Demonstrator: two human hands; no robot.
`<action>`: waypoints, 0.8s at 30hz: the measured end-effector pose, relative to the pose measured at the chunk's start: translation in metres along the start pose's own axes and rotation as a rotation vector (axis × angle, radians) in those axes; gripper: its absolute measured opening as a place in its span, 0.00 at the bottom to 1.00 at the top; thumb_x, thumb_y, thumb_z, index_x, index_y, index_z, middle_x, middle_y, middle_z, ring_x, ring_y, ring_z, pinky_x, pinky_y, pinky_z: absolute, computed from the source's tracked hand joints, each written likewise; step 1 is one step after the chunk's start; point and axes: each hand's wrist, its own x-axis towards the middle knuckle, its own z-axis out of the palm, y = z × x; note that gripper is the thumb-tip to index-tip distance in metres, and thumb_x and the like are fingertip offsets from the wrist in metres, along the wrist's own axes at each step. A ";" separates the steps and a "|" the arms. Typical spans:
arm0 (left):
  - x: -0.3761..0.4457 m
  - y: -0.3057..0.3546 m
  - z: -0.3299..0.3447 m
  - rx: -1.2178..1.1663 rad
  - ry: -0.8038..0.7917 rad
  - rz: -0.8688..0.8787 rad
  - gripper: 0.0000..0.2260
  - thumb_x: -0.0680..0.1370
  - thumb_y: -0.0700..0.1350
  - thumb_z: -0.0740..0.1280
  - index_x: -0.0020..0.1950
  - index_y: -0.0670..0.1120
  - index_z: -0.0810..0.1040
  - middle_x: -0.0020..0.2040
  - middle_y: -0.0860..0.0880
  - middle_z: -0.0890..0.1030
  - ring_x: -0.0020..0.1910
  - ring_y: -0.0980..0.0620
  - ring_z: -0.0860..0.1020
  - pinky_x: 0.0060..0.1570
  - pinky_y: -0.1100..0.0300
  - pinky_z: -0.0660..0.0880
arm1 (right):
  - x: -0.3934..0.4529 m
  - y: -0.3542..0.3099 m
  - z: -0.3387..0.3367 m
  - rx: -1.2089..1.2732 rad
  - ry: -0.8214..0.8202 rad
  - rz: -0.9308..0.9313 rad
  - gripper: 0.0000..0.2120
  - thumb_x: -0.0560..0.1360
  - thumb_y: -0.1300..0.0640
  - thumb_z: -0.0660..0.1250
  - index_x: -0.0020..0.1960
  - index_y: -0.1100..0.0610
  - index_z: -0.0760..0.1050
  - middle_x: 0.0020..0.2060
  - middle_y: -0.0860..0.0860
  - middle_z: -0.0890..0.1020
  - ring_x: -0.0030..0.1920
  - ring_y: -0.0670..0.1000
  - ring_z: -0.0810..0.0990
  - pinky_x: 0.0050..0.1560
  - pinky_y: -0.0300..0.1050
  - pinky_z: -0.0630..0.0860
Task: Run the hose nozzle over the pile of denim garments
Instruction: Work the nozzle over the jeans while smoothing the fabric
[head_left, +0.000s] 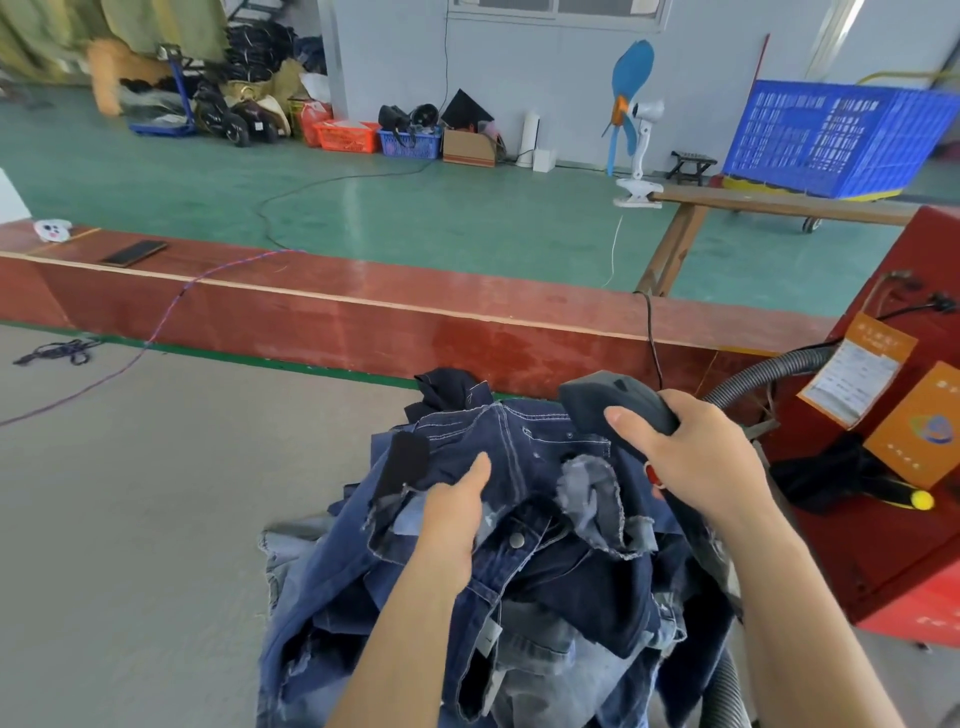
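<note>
The nozzle (618, 405), dark grey, is gripped in the right hand (691, 457), fingers curled round its rear and thumb laid along its side. It is held at the far right edge of the denim pile (519, 545), touching or just above the top garment; contact cannot be told. A ribbed hose (769, 376) is seen running from behind the nozzle toward the red machine (883, 545) at right. The left hand (457, 506) is laid on the pile with fingers straight, pressing dark denim.

Containers are noted along the far wall: a red basket (345, 136) and a small blue basket (410, 143), contents unclear, and a cardboard box (470, 147). A large blue crate (831, 137) is seen at right on a wheeled base.

The pile is carried on a grey counter (130, 493). A red-brown ledge (363, 306) runs beyond it, with a phone (135, 253) on it. The floor (415, 208) is green; a fan (636, 119) stands near the wall.
</note>
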 end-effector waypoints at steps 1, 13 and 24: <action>-0.004 0.004 0.002 0.055 0.003 0.051 0.30 0.77 0.57 0.67 0.69 0.35 0.71 0.39 0.39 0.77 0.37 0.43 0.77 0.39 0.51 0.74 | 0.000 0.000 -0.002 0.014 0.015 0.004 0.17 0.73 0.36 0.63 0.42 0.49 0.73 0.26 0.50 0.80 0.28 0.50 0.80 0.37 0.46 0.76; -0.031 0.077 0.011 0.103 -0.508 0.367 0.11 0.67 0.48 0.74 0.46 0.45 0.83 0.41 0.50 0.85 0.38 0.56 0.83 0.47 0.60 0.77 | 0.003 0.008 -0.026 0.111 0.376 0.052 0.17 0.74 0.37 0.64 0.42 0.51 0.72 0.30 0.48 0.76 0.31 0.49 0.74 0.30 0.44 0.65; 0.008 0.024 0.028 0.111 -0.064 0.276 0.24 0.65 0.60 0.77 0.55 0.49 0.82 0.49 0.50 0.85 0.47 0.52 0.83 0.48 0.57 0.80 | 0.000 -0.010 0.002 0.070 0.068 -0.038 0.17 0.72 0.36 0.65 0.43 0.50 0.75 0.33 0.45 0.80 0.36 0.48 0.78 0.36 0.44 0.71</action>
